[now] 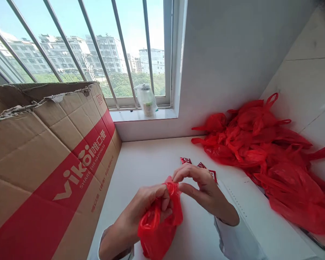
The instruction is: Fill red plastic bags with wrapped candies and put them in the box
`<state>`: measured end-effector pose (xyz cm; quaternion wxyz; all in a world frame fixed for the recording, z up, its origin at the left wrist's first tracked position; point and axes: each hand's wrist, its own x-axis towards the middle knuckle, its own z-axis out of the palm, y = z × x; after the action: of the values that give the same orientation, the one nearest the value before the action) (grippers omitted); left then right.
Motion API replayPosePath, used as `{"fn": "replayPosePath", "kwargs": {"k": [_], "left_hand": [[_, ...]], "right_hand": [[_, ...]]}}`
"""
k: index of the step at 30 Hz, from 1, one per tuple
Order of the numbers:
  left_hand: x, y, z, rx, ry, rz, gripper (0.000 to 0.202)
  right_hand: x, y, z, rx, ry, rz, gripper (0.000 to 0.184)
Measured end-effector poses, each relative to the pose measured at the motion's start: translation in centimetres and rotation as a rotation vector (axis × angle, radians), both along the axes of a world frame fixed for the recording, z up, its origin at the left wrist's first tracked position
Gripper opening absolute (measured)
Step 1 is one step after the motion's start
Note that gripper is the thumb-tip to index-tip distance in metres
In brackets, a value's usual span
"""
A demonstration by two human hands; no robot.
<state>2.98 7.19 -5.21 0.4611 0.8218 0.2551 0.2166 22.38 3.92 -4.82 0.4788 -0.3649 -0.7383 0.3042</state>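
Observation:
Both my hands hold a small red plastic bag (158, 231) low in the middle of the view, above the white table (146, 162). My left hand (143, 209) grips the bag's neck, the bag's body hanging below it. My right hand (200, 187) pinches the bag's top edge between thumb and fingers. Just beyond my right hand lie small red packets (185, 160) on the table, partly hidden by my fingers.
A large open cardboard box (48, 159) with a red stripe stands at the left. A heap of several tied red plastic bags (268, 151) lies at the right against the wall. A bagged jar (146, 99) stands on the windowsill under a barred window.

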Motion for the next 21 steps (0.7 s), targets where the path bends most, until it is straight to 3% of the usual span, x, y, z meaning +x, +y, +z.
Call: {"fn": "replayPosePath", "kwargs": {"k": [5, 8, 10, 12, 14, 18, 21], "left_hand": [[0.6, -0.8, 0.2, 0.478, 0.224, 0.119, 0.024], [0.8, -0.6, 0.3, 0.803, 0.270, 0.288, 0.025], [0.9, -0.3, 0.2, 0.900, 0.227, 0.376, 0.024], [1.1, -0.1, -0.1, 0.929, 0.175, 0.397, 0.022], [1.2, 0.0, -0.2, 0.917, 0.147, 0.380, 0.022], [0.7, 0.0, 0.4, 0.744, 0.231, 0.299, 0.022], [-0.3, 0.3, 1.3, 0.585, 0.258, 0.177, 0.014]], "right_hand": [[-1.8, 2.1, -1.9, -0.188, 0.065, 0.174, 0.039], [-2.0, 2.7, -3.0, -0.236, 0.065, 0.070, 0.033], [-1.7, 2.9, -3.4, -0.311, 0.076, 0.094, 0.034], [-1.4, 2.9, -3.5, -0.385, 0.086, 0.200, 0.050], [-1.3, 2.9, -3.4, -0.381, 0.090, 0.247, 0.054], [-1.0, 2.7, -3.0, -0.174, 0.021, 0.103, 0.029], [-0.3, 2.7, -2.8, -0.073, -0.095, 0.058, 0.023]]}}
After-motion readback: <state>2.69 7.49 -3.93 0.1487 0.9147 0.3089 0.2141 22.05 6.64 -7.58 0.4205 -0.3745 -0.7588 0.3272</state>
